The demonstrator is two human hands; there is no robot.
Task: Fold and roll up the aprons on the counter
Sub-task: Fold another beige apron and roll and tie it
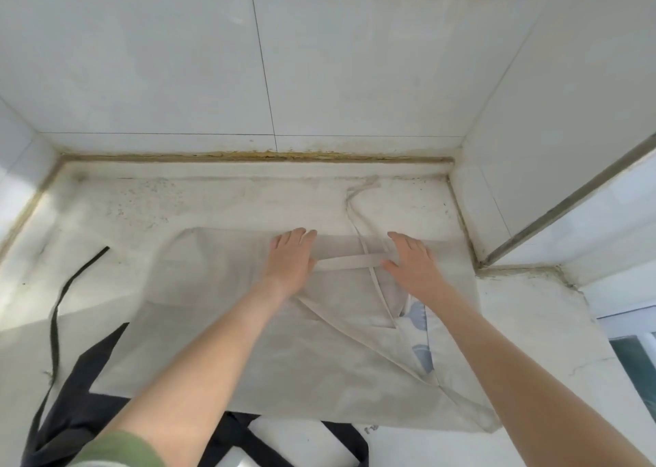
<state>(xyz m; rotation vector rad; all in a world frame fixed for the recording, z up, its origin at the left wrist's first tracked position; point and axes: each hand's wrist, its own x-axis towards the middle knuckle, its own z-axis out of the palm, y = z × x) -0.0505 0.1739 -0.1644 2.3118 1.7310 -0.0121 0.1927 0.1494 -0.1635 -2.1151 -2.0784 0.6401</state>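
Left hand [289, 259] & right hand [411, 259] lie flat, fingers straight, gripping nothing, pressing wide beige cloth apron [220, 324] on pale stone worktop [142, 204]. It seems part-folded, not rolled; black fabric apron [74, 406] under its near-left corner prob. untouched.

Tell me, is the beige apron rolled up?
No: the beige apron lies flat on the counter, left hand and right hand resting on it.

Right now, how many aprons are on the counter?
2 sure: beige apron spread centre; black apron under it, near left; blue-patterned cloth peeking out right may be a third.
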